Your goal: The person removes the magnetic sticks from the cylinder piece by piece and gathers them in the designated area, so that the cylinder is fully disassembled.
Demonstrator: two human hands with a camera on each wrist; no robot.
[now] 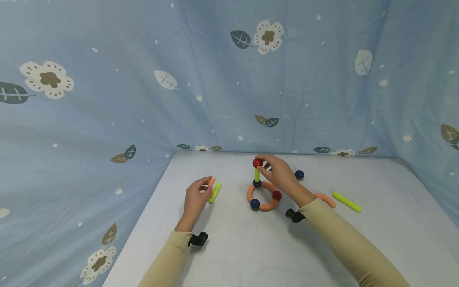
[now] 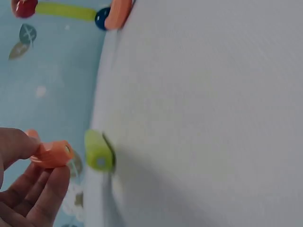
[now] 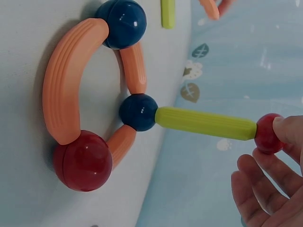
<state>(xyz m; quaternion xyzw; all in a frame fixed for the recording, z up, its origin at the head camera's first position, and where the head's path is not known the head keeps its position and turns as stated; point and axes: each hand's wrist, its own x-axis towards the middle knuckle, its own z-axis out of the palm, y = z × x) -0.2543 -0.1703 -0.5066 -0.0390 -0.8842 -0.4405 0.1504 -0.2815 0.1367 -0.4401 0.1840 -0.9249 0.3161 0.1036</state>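
In the head view, the left hand [image 1: 195, 196] pinches an orange curve [image 1: 211, 181] just above a green rod [image 1: 215, 193] that lies on the white table [image 1: 236, 247]. The right hand [image 1: 280, 172] pinches a red top ball [image 1: 256, 163] on the upper end of an upright rod [image 1: 257, 175], also green. That rod rises from the back ball [image 1: 257, 183], a blue one set in an orange ring [image 1: 267, 207], which lies flat near the table's middle. A front ball [image 1: 255, 204], blue, and a red side ball [image 1: 277, 195] are the ring's other joints. Beyond the right hand sits a loose ball [image 1: 299, 174], blue; to the right, partly behind the sleeve [image 1: 344, 239], are a spare curve [image 1: 326, 200], orange, and a spare rod [image 1: 346, 202], green. Blue cloth [image 1: 215, 79] printed with flowers and leaves hangs behind. In the left wrist view, thumb and fingertips pinch the orange curve, one end turned toward the camera, with the green rod just beside it. In the right wrist view, thumb and forefinger pinch the top ball, the other fingers loosely bent below; the upright rod touches the top ball at one end and the back ball at the other.
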